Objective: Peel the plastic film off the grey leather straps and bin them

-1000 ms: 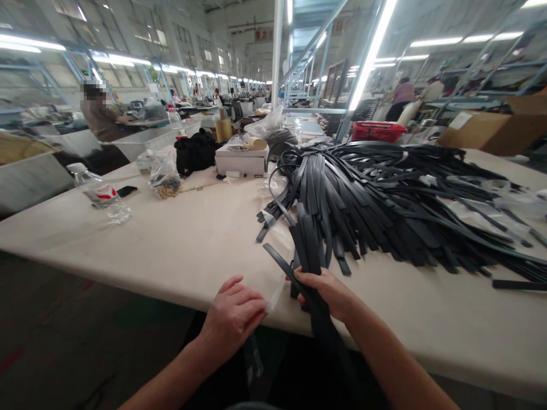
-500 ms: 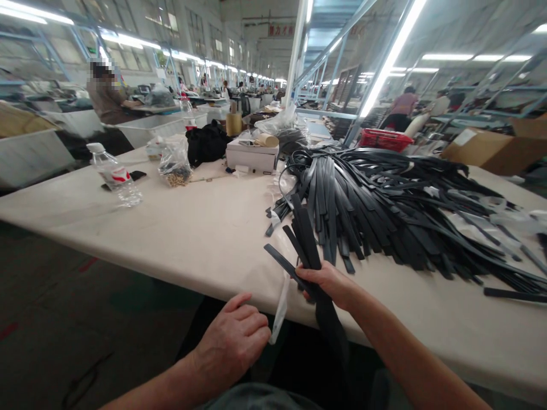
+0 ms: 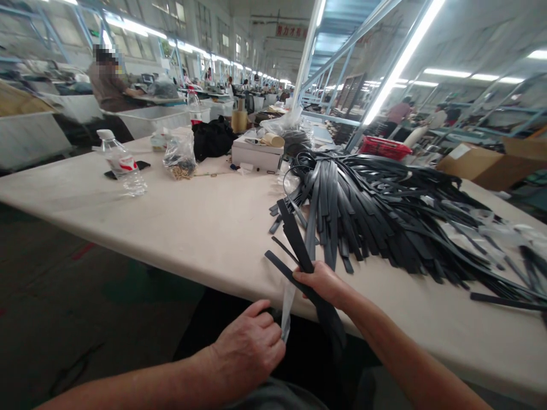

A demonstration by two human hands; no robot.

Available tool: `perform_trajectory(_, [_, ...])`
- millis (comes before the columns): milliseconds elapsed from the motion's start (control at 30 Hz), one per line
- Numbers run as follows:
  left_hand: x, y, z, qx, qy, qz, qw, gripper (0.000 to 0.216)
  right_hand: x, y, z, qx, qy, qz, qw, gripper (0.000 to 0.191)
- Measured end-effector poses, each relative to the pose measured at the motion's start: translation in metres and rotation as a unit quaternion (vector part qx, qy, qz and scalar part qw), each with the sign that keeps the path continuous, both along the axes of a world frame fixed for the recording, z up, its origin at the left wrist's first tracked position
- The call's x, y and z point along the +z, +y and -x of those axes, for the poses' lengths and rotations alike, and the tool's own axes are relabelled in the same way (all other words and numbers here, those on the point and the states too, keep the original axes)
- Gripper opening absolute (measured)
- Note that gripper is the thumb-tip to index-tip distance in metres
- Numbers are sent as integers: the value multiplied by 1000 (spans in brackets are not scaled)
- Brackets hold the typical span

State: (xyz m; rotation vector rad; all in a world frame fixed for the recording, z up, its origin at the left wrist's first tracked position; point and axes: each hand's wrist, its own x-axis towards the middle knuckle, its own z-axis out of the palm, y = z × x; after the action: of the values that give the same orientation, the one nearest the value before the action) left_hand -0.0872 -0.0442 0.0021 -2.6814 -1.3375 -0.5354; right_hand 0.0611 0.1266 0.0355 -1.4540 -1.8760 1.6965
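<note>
My right hand (image 3: 322,282) is closed around a bundle of flat black straps (image 3: 298,242) at the table's front edge. The upper ends fan out above my thumb, and the lower part hangs past the edge over my lap. A thin whitish strip (image 3: 287,304) hangs below the straps, beside my left hand (image 3: 252,344). The fingers of that hand are curled, the index finger a little raised; whether they pinch the strip's lower end is hidden. Beyond my right hand lies a large pile of similar black straps (image 3: 376,222).
On the pale table (image 3: 192,228) stand a water bottle (image 3: 123,165), a plastic bag of small brass-coloured parts (image 3: 180,162), a black cloth bundle (image 3: 212,138) and a white box (image 3: 257,155). A red basket (image 3: 384,148) and a cardboard box (image 3: 478,162) are behind the pile. Co-workers sit farther off.
My left hand has moved right, closer to the right hand, and the whitish strip's lower end has shifted right. The bundle's upper ends have drawn closer together. The view has shifted slightly.
</note>
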Motion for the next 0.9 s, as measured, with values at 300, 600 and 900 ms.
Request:
perform_trajectory(300, [3, 19, 17, 198, -462, 326, 800, 37, 21, -15, -15, 52, 65, -26, 996, 35])
perform_trajectory(600, [7, 59, -4, 67, -761, 401, 506, 50, 23, -31, -9, 84, 66, -117, 987, 28])
perform_trajectory(900, [-1, 60, -5, 139, -708, 449, 528, 34, 11, -28, -15, 39, 76, -131, 988, 25])
